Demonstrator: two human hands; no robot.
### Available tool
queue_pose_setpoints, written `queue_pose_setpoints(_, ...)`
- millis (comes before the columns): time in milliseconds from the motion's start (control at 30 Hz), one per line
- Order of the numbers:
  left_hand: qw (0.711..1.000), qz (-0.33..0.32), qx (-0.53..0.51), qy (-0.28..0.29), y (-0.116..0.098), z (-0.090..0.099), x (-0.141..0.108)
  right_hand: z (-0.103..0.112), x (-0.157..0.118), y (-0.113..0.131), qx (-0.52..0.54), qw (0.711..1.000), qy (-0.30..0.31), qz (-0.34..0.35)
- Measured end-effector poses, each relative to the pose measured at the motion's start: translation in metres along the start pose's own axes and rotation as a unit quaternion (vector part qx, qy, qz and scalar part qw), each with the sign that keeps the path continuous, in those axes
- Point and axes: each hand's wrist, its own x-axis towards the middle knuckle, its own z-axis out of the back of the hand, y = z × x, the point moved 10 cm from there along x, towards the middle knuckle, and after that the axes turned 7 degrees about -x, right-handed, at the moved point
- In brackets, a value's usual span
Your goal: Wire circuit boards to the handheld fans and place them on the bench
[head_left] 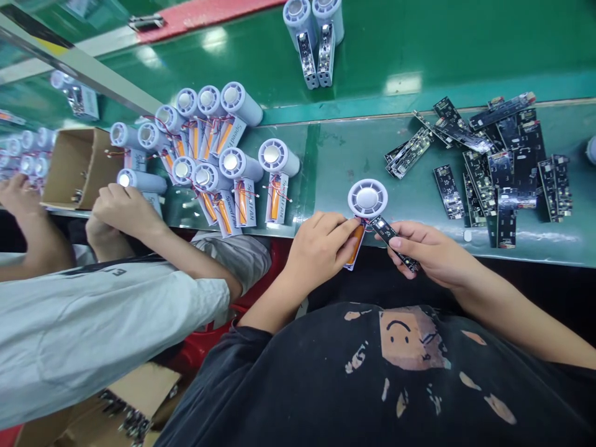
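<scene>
- A green workbench (344,149) spans the frame from left to right.
- Upright fans (279,158) with grey heads and orange-filled handles cluster left of centre, near a co-worker's hands (123,208).
- Loose black circuit boards (524,161) lie heaped at the right of the frame.
- The left hand (321,251), centre, has its fingers closed on the handle of the held fan, coming from the handle's left.
- The right hand (433,251), right of centre, pinches the held board between thumb and fingers.
- The held fan (367,197) sits at the bench's near edge, its handle slanting down and slightly left.
- The held board (382,230) lies right of that handle, its long axis running down to the right; the two splay apart below the fan's head.
- Thin red wires (365,222) show between them.
</scene>
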Motion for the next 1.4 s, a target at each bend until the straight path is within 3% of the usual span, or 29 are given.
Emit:
queue_pose_setpoints(200, 0.997, 0.021, 0.062, 0.051, -0.01, -0.01, 0.01, 0.002, 0.001, -0.004, -0.037, 0.999, -0.011, 0.008)
queue_pose_setpoints(367, 0.992, 0.022, 0.104, 0.073, -0.018, -0.018, 0.011, 0.016, -0.006, -0.001, -0.164, 0.981, -0.094, 0.034)
queue_pose_setpoints(467, 0.996, 0.003, 0.077, 0.039, -0.019, -0.01, 0.006, 0.024, -0.01, 0.003, -0.222, 0.964, -0.135, 0.05)
queue_pose_setpoints(600, 0.998, -0.03, 0.028, -0.058, -0.02, 0.01, 0.0, 0.027, -0.012, 0.008, -0.229, 0.96, -0.143, 0.073)
queue_pose_setpoints(733, 0.997, -0.028, 0.039, -0.066, -0.019, 0.009, 0.001, 0.026, -0.013, 0.012, -0.252, 0.953, -0.143, 0.093)
queue_pose_setpoints(1033, 1.0, 0.027, 0.001, -0.004, -0.008, -0.012, 0.004, 0.013, -0.023, 0.038, -0.462, 0.843, -0.191, 0.198)
queue_pose_setpoints(1200, 0.999, 0.041, 0.004, 0.029, -0.004, -0.017, 0.006, 0.017, -0.023, 0.041, -0.471, 0.835, -0.2, 0.201)
queue_pose_setpoints(1267, 0.999, 0.042, -0.015, 0.014, -0.002, -0.011, 0.006, 0.019, -0.024, 0.043, -0.467, 0.834, -0.206, 0.209)
queue_pose_setpoints(1400, 0.994, 0.052, -0.067, -0.075, 0.003, 0.013, 0.002, 0.023, -0.025, 0.046, -0.462, 0.831, -0.215, 0.223)
